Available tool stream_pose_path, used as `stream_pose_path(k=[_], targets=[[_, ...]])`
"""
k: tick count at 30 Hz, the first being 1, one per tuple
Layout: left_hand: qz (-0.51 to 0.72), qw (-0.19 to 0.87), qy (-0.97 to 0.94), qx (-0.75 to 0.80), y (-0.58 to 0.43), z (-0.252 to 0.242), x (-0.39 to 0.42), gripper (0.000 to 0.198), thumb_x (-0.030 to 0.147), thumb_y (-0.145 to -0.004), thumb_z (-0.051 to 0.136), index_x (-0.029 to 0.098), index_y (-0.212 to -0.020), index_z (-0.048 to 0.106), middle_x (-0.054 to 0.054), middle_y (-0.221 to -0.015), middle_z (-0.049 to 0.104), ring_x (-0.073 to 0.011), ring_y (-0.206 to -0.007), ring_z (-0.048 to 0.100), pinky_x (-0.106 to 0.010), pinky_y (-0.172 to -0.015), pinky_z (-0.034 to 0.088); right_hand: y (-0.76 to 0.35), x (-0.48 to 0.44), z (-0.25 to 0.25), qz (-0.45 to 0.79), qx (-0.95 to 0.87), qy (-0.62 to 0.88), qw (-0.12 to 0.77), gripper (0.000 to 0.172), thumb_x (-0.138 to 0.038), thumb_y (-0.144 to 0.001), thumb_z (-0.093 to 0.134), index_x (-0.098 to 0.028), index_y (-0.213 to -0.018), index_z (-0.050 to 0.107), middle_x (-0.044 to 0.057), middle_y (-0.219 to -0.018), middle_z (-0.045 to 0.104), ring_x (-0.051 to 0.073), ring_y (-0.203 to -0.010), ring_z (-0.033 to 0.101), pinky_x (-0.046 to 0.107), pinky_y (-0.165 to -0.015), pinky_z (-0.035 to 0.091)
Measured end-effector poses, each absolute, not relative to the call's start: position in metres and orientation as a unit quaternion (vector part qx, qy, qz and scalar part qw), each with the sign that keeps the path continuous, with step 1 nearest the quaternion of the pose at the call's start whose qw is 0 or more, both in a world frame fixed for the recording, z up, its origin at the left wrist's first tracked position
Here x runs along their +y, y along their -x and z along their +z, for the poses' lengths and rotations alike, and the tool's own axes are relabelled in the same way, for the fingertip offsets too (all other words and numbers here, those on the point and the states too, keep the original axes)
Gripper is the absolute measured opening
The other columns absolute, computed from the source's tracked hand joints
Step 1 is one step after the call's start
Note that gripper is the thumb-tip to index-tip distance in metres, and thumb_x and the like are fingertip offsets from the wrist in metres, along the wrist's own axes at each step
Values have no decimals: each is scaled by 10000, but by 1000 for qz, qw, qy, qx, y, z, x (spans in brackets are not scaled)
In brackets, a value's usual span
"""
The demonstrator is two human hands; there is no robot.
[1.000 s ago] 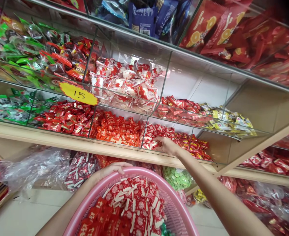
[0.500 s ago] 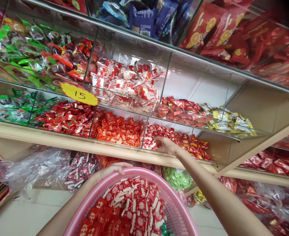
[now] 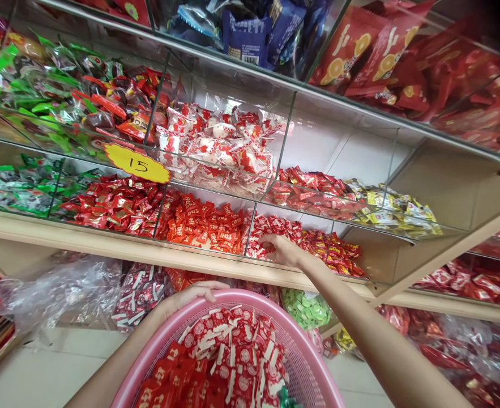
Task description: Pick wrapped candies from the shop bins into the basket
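Note:
My left hand [image 3: 192, 296] curls over the far rim of a pink plastic basket [image 3: 300, 362], gripping it. The basket is heaped with red and white wrapped candies [image 3: 228, 357]. My right hand [image 3: 284, 250] reaches up into a glass-fronted shelf compartment and rests palm down on a pile of red and white candies [image 3: 270, 232] of the same kind. Its fingers are spread flat over the pile; whether any candy is under them is hidden.
Glass dividers split the shelf into bins: orange-red candies [image 3: 203, 224], dark red candies [image 3: 114, 204], green packets [image 3: 16, 184]. A yellow tag marked 15 [image 3: 136, 163] hangs on the upper tier. Clear bags of sweets [image 3: 63, 289] lie under the wooden shelf edge [image 3: 105, 246].
My right hand has slid slightly left and up across the candy pile. The left hand and basket have stayed put.

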State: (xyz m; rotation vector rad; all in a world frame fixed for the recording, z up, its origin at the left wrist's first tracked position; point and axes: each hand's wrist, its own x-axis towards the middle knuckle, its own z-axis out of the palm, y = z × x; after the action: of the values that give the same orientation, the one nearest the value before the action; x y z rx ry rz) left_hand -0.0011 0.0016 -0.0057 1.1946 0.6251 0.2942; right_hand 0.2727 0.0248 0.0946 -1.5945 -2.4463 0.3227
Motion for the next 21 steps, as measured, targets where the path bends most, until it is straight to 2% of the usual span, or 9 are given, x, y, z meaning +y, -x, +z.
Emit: stream_pose_path(k=[3,5,8,16,21], targets=[[136,792,-525,281,2,-8,2,529,166,-608,462,171,-1136,456,-12,-916,613,-139,-695,542,-211,-553,391,-273,26,94,92,-825,545,116,353,-112,-593,588,-137,-946,586,78,-942,533,173,-804,511,258,-687,400],[137,794,-524,277,2,-10,3,526,163,-611,463,170,-1137,455,-11,-915,613,-144,-705,543,-214,-554,390,-274,25,95,98,-824,546,113,325,-104,-587,590,-129,-911,600,72,-911,546,175,-806,511,258,-694,400],[139,795,-525,270,2,-14,4,526,159,-616,459,164,-1143,449,-19,-925,610,-151,-724,544,-220,-555,389,-273,22,97,118,-813,561,104,319,-132,-603,593,-137,-921,600,49,-844,580,164,-754,521,243,-657,403],[146,802,-515,263,2,-17,5,534,147,-610,454,155,-1144,446,-28,-925,611,-167,-774,548,-242,-624,403,-276,19,99,120,-824,544,103,334,-130,-616,579,-155,-947,617,41,-861,603,153,-752,533,229,-668,408],[141,798,-516,276,2,-12,3,518,157,-618,455,169,-1136,454,-17,-924,616,-155,-726,554,-220,-564,393,-279,20,96,112,-843,518,92,278,-145,-662,545,-171,-922,639,66,-903,589,167,-799,531,260,-731,401]])
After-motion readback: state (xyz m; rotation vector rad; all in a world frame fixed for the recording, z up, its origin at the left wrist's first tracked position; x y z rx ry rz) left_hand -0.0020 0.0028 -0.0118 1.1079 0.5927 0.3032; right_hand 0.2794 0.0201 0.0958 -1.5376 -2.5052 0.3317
